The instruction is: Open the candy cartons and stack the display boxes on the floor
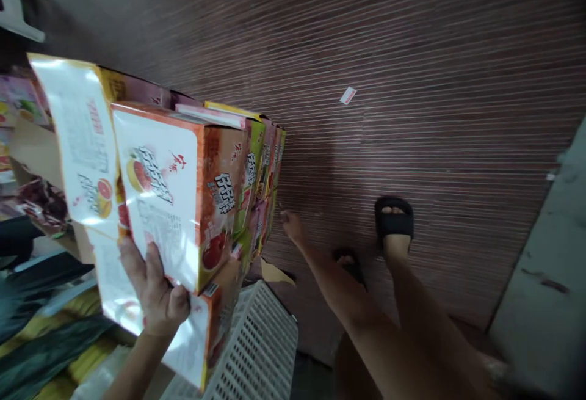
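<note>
A row of orange and green drink cartons (192,198) with fruit pictures is held sideways in front of me. My left hand (155,293) presses flat against the near white end panel and grips the cartons from below. My right hand (292,226) reaches out at the far end of the row, its fingertips next to the last carton; blur hides whether it touches. Beyond the arm stand my feet in black sandals (394,223) on the floor.
A white plastic crate (263,342) lies below the cartons. A small paper scrap (348,95) lies on the brown striped floor (412,52). Packaged goods (18,104) and dark and yellow bags (41,327) crowd the left. A grey slab (549,278) borders the right.
</note>
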{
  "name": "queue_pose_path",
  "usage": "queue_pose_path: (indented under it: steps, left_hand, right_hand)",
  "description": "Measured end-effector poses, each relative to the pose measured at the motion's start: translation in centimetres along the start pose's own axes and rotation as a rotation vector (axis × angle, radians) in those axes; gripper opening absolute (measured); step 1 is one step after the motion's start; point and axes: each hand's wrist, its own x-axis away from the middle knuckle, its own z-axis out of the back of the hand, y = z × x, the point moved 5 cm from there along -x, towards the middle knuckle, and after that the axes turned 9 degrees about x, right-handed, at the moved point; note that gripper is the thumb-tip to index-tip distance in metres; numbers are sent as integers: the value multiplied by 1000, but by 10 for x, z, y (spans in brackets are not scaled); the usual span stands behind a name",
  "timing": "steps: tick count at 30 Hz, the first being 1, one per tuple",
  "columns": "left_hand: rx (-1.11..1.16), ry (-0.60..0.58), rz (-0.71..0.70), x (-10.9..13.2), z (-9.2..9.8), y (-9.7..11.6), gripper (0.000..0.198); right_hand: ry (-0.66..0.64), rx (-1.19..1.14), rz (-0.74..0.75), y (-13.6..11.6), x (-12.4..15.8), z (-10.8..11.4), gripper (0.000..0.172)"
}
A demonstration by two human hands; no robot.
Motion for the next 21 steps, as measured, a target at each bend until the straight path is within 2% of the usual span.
queue_pose_path:
  steps: [2, 4, 7, 9, 12, 14, 16, 18, 21]
  left_hand:
    - [1, 6, -3, 0, 0, 1, 78]
    - [4, 14, -8, -1, 1, 2, 77]
    - [9, 25, 1, 0, 1, 5, 76]
    - [13, 27, 8, 0, 2, 7, 76]
    - [5, 14, 21, 0, 2, 9, 77]
    - [-1, 10, 18, 0, 3, 10, 77]
    - [-3, 12, 8, 1, 3, 12, 76]
    - [-3, 20, 9, 2, 3, 13, 76]
    - [-5, 29, 23, 3, 2, 13, 77]
  right_hand:
    - [-5, -5, 48, -15, 7, -8, 42]
    - [-48, -6, 76, -26, 23, -26, 42]
    - [-97, -2, 84, -26, 51, -47, 40]
    - [-116, 5, 83, -17, 66, -46, 35]
    - [-103, 6, 64, -3, 74, -27, 30]
    - [-43, -19, 55, -3, 72, -9, 38]
    - [22, -55, 70, -14, 68, 3, 50]
    - [34, -80, 90, -32, 67, 0, 55]
    - [-61, -82, 102, -58, 85, -30, 44]
